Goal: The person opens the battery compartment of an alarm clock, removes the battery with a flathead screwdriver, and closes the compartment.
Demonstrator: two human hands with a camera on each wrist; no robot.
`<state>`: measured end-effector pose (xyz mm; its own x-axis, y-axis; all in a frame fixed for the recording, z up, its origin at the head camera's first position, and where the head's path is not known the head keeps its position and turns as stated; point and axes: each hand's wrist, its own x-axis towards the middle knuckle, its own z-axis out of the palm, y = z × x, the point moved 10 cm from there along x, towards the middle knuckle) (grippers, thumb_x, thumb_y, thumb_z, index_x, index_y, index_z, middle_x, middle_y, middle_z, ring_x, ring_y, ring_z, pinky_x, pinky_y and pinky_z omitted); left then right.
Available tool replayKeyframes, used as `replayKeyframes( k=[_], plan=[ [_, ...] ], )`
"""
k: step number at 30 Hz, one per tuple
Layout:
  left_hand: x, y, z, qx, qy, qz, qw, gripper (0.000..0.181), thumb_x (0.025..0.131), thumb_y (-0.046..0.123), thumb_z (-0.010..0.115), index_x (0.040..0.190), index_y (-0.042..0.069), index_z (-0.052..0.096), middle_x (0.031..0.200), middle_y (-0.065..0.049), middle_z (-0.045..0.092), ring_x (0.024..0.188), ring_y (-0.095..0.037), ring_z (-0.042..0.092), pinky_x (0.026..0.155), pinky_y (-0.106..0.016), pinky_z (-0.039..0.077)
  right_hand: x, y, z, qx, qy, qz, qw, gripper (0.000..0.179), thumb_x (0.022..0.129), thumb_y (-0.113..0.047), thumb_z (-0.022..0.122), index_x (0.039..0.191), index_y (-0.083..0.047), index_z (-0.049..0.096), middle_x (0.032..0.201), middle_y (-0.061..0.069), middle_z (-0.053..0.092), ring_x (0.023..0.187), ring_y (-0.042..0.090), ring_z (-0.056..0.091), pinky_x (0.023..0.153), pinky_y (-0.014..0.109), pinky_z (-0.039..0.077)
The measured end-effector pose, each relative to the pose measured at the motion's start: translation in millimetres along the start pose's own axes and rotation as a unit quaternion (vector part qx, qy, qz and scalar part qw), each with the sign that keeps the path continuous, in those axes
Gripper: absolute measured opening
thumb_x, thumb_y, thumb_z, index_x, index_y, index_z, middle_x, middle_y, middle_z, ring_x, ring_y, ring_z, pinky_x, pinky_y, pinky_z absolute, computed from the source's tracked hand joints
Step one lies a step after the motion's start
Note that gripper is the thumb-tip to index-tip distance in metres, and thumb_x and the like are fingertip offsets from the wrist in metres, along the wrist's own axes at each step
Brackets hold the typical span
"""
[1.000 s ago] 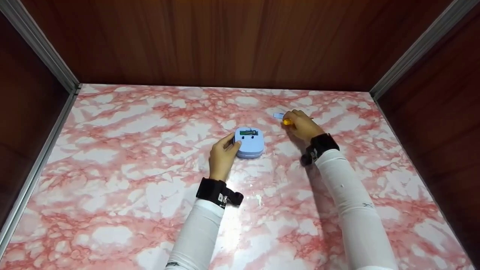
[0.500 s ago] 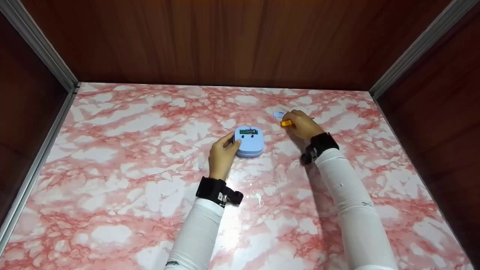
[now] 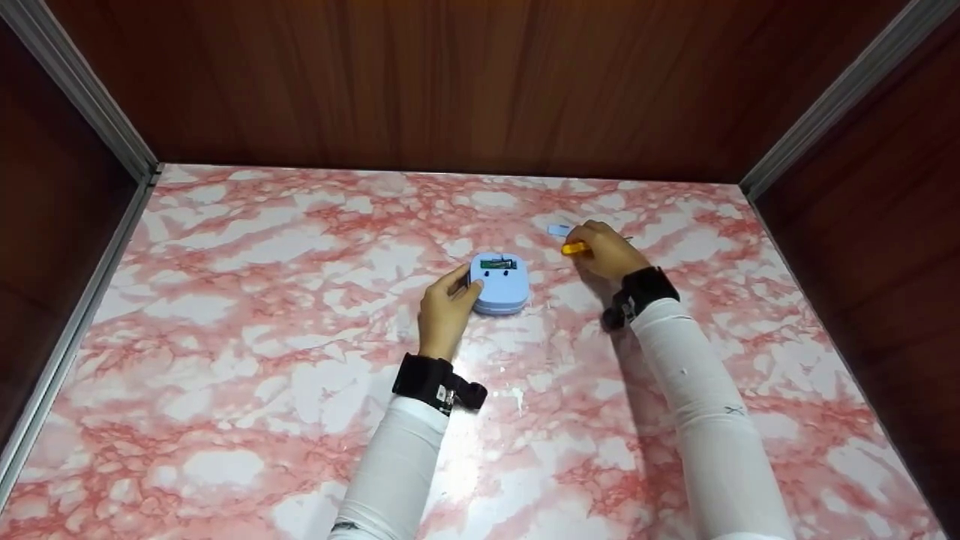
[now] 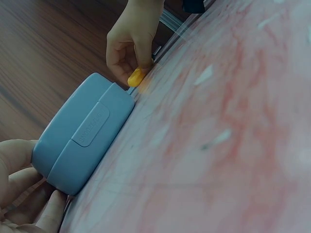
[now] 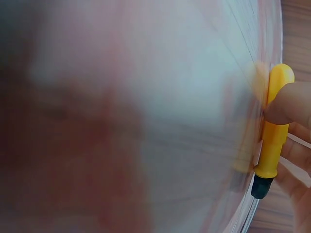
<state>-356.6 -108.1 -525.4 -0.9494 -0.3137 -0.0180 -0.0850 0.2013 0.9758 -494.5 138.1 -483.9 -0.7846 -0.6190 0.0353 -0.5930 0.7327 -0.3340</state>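
Note:
A light-blue rounded box stands on the table, an uncovered slot with a battery near its far edge and two dark spots below the slot. My left hand grips its left side, thumb over the near corner. In the left wrist view the fingers hold one end of the box. Further right, my right hand pinches a screwdriver by its yellow handle, low at the tabletop. The black collar and metal shaft point away from the thumb.
A small light-blue flat piece lies just left of my right fingers. Under everything is a pink and white marbled table. Dark wood-grain panels with metal corner strips stand at the back and both sides.
The screwdriver's yellow handle has swung within my right fingers, and more of it shows pointing left. The left hand and the box hold still.

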Motion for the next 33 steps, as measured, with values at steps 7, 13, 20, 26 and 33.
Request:
replayKeyframes(
  k=[7,13,20,26,33],
  plan=[
    [0.0,-1.8,1.5,-0.012,-0.003,-0.008,0.9999,0.045,0.087,0.038,0.071,0.129,0.023,0.063,0.123,-0.001,0.065,0.105,-0.008,0.064,0.093,-0.027,0.05,-0.8,0,0,0.001,-0.001,-0.004,1.0,0.025,0.09,-0.004,0.065,0.115,-0.01,0.063,0.112,0.01,0.057,0.108,0.028,0.054,0.098,0.043,0.046],
    [-1.2,0.5,1.0,-0.017,-0.007,0.0,0.9998,0.044,0.088,0.037,0.07,0.129,0.023,0.063,0.125,-0.002,0.064,0.107,-0.008,0.063,0.091,-0.023,0.05,-1.4,-4,-4,-0.005,0.015,-0.019,0.9997,0.026,0.089,-0.004,0.066,0.115,-0.008,0.063,0.11,0.012,0.058,0.106,0.03,0.054,0.096,0.044,0.047],
    [-1.4,0.7,0.0,-0.019,-0.006,-0.002,0.9998,0.044,0.088,0.037,0.07,0.129,0.023,0.063,0.125,-0.002,0.064,0.107,-0.008,0.063,0.091,-0.022,0.05,-7.8,-9,-14,0.005,0.052,-0.023,0.9984,0.034,0.088,-0.008,0.071,0.12,-0.007,0.06,0.115,0.012,0.055,0.113,0.031,0.05,0.096,0.044,0.046],
    [-1.4,1.3,0.9,-0.025,-0.008,-0.004,0.9996,0.044,0.088,0.034,0.071,0.13,0.021,0.063,0.125,-0.003,0.064,0.107,-0.008,0.063,0.09,-0.02,0.05,-18.8,-28,-29,0.051,0.111,-0.026,0.9922,0.04,0.087,-0.004,0.07,0.125,-0.006,0.058,0.123,0.011,0.051,0.12,0.031,0.046,0.1,0.046,0.043],
    [-0.9,0.2,1.7,-0.037,-0.01,-0.006,0.9992,0.044,0.089,0.033,0.071,0.13,0.02,0.063,0.126,-0.001,0.063,0.108,-0.008,0.062,0.091,-0.021,0.05,-32.4,-61,-16,0.238,0.159,0.032,0.9577,0.046,0.089,0.0,0.065,0.133,-0.004,0.05,0.128,0.019,0.048,0.113,0.037,0.053,0.095,0.047,0.049]
  ],
)
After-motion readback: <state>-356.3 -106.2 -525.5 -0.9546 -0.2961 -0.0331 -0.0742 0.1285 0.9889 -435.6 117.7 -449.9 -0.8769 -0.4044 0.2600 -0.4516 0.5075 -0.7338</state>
